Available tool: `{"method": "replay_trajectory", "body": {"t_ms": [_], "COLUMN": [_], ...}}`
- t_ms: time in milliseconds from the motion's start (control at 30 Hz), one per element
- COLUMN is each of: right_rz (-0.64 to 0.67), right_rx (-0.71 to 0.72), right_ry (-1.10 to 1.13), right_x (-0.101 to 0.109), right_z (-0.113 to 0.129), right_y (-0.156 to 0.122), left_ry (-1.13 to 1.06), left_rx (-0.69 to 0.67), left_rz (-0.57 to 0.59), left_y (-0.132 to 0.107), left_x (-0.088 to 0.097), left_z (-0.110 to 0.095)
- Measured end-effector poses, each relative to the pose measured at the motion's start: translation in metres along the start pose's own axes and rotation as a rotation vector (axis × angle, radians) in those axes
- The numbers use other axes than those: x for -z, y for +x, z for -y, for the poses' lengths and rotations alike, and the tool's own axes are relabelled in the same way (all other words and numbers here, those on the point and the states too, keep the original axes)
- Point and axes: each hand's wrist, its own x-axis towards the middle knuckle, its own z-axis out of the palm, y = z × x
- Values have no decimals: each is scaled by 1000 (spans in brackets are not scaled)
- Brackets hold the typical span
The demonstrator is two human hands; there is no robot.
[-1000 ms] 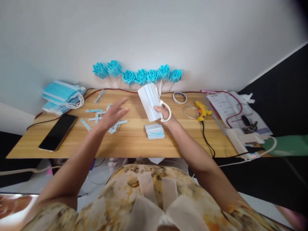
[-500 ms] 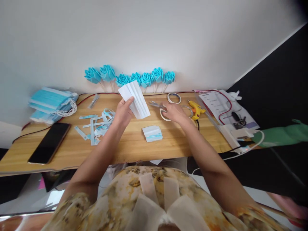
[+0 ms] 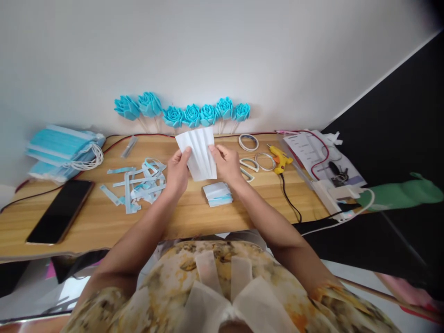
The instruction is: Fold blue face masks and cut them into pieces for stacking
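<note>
Both hands hold up a white pleated mask sheet [image 3: 198, 151] above the wooden table [image 3: 104, 222]. My left hand [image 3: 177, 172] pinches its left edge and my right hand [image 3: 225, 163] pinches its right edge. Just below the sheet a small stack of folded white and blue pieces [image 3: 218, 194] lies on the table. White-handled scissors [image 3: 248, 168] rest on the table right of my right hand. Cut blue strips and ear loops [image 3: 138, 184] lie in a heap left of my left hand.
Blue fabric roses [image 3: 180, 112] lean on the wall. A stack of blue masks [image 3: 62, 150] and a black phone [image 3: 60, 212] lie at the left. Tape rolls [image 3: 249, 142], a yellow glue gun [image 3: 279, 158], papers, keys and a power strip [image 3: 338, 196] lie at the right.
My right hand let go of the scissors, which now lie on the table, and took the sheet's right edge. The sheet passed to my left hand and now both hold it.
</note>
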Motion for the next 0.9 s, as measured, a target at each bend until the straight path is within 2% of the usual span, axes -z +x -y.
{"method": "replay_trajectory", "body": {"t_ms": [133,233,400,533,633,733,800,900], "right_rz": [-133,-181,-193,-72,5,213,341,326], "right_rx": [19,5,-66,-107,-175,-180,-201,-286], "right_ry": [-25,-37,-42,71,304,534,570,492], "right_x": [-2,-6,-9,5,22,29,25,21], "right_z": [-3,-7,-15,-22,-22,-13,-6,-6], "right_y": [-7,-11,-9,0,7,7,4,2], "left_ry": [244,371,503,481,334,268,309,390], "left_rx": [-147,-238,-282,-344,-293,-233,-247,-302], "left_rz": [-142,-130,-139,-150,-147,-122,-109,-48], "left_y": [1,1,10,19,21,18,14,8], "left_x": [3,6,16,23,21,16,13,11], "left_z": [2,4,3,-3,-5,-1,3,3]}}
